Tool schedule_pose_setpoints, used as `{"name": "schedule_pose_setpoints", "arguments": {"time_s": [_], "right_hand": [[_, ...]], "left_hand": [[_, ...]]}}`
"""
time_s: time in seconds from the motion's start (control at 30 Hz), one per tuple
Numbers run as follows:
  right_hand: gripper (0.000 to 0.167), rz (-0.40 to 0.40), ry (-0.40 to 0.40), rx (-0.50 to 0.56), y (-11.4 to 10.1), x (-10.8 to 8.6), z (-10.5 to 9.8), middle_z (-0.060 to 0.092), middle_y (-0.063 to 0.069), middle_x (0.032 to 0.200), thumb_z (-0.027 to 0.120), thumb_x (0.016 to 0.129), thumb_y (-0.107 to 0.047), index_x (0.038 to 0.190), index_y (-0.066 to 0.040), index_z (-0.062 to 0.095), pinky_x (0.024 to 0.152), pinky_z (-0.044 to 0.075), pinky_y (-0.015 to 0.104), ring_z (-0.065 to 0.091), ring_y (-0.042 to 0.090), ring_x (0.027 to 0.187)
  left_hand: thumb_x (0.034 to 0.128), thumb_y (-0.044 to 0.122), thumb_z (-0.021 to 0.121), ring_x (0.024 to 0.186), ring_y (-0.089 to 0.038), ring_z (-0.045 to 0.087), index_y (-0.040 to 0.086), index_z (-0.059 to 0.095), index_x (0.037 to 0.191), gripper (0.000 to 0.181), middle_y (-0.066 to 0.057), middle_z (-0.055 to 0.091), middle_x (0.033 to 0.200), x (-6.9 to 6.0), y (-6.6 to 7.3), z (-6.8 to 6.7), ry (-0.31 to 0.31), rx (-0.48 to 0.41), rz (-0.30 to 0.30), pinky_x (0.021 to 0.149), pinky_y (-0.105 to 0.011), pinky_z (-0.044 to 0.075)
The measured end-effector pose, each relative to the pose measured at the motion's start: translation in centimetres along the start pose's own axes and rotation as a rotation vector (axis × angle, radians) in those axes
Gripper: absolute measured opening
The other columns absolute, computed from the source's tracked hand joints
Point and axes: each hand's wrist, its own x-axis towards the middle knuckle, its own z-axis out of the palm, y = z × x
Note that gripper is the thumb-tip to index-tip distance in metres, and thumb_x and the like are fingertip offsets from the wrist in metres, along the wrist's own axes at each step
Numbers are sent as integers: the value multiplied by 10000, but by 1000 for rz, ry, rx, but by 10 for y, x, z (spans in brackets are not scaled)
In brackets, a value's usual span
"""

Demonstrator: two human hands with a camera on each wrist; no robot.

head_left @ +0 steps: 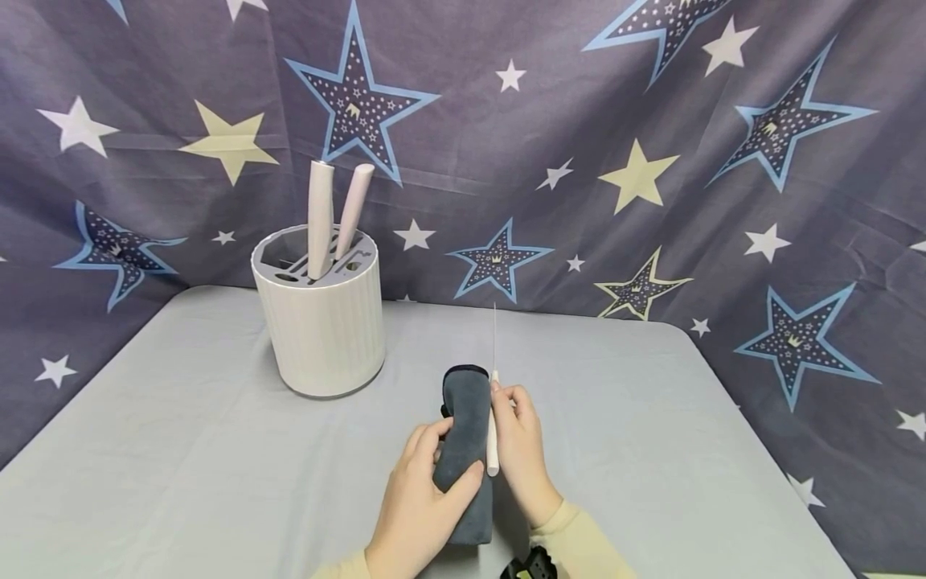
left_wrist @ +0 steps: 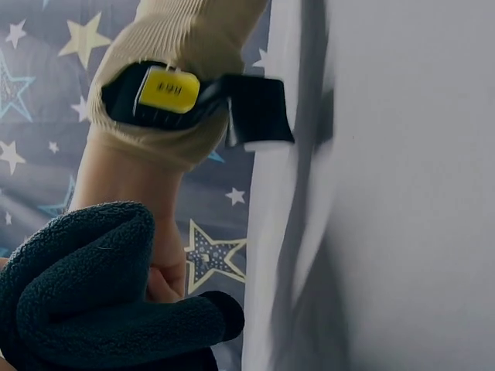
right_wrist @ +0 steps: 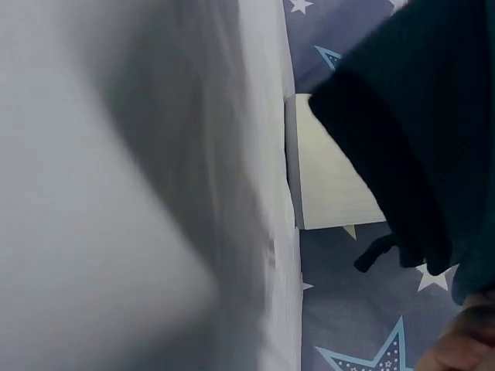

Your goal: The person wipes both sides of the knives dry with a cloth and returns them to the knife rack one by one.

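Note:
My left hand (head_left: pixel 418 503) grips a folded dark blue-grey towel (head_left: pixel 470 418) with dark edging, thumb across its near face and fingers round its left side. Just right of the towel, my right hand (head_left: pixel 522 446) holds a knife by its white handle (head_left: pixel 493 442). Its thin blade (head_left: pixel 495 338) points up and away, seen nearly edge-on. Handle and towel are side by side, touching or almost so. In the left wrist view the towel (left_wrist: pixel 93 286) shows its fleecy folds and hides most of the hands. The knife cannot be made out in either wrist view.
A white ribbed knife block (head_left: pixel 321 338) with a grey slotted top stands at the back left of the cloth-covered table (head_left: pixel 181 458). Two pale-handled knives (head_left: pixel 321 217) stick up from it. A star-patterned curtain (head_left: pixel 470 145) hangs behind the table.

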Motion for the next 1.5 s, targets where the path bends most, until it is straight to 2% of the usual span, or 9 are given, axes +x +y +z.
{"name": "schedule_pose_setpoints", "arguments": {"time_s": [0.23, 0.43, 0.67, 0.9, 1.23, 1.5], "right_hand": [[344, -15, 48, 0, 4, 7, -3, 402, 4, 660, 463, 1046, -327, 854, -45, 503, 543, 379, 262, 400, 133, 556], [350, -5, 43, 0, 7, 6, -4, 409, 15, 691, 452, 1052, -352, 877, -53, 497, 567, 379, 265, 407, 142, 579], [375, -3, 11, -26, 7, 1, -5, 402, 19, 687, 425, 1061, -374, 898, -43, 493, 578, 379, 265, 407, 147, 586], [389, -19, -25, -56, 8, -3, -4, 388, 0, 633, 420, 1064, -369, 875, -37, 493, 509, 372, 252, 386, 119, 516], [378, -18, -84, -94, 6, -12, 2, 508, 22, 646, 425, 1060, -376, 893, -44, 494, 492, 422, 249, 488, 120, 533], [376, -21, -99, -120, 3, -19, 4, 479, 2, 625, 444, 1053, -374, 870, -49, 484, 503, 413, 240, 484, 110, 539]], "left_hand": [[885, 312, 713, 941, -119, 542, 95, 559, 1323, 512, -17, 569, 1177, -6, 3, 3, -53, -31, -23, 758, -271, 475], [893, 346, 703, 938, -126, 532, 99, 552, 1326, 521, -41, 566, 1183, -9, 2, 3, -82, -55, -39, 735, -273, 465], [876, 297, 730, 873, -84, 520, 134, 576, 1280, 462, -17, 575, 1155, -5, -4, 5, -46, -83, -47, 714, -236, 448], [860, 278, 744, 888, -103, 563, 107, 586, 1267, 469, -24, 593, 1107, 0, -6, 3, 3, -106, -51, 729, -245, 467], [862, 243, 737, 888, -120, 550, 69, 590, 1267, 465, -60, 610, 1101, 6, -8, -2, 62, -113, -51, 749, -259, 466], [846, 200, 742, 871, -129, 546, 84, 608, 1250, 441, -64, 616, 1085, 12, -10, -5, 96, -135, -56, 743, -257, 456]]}}
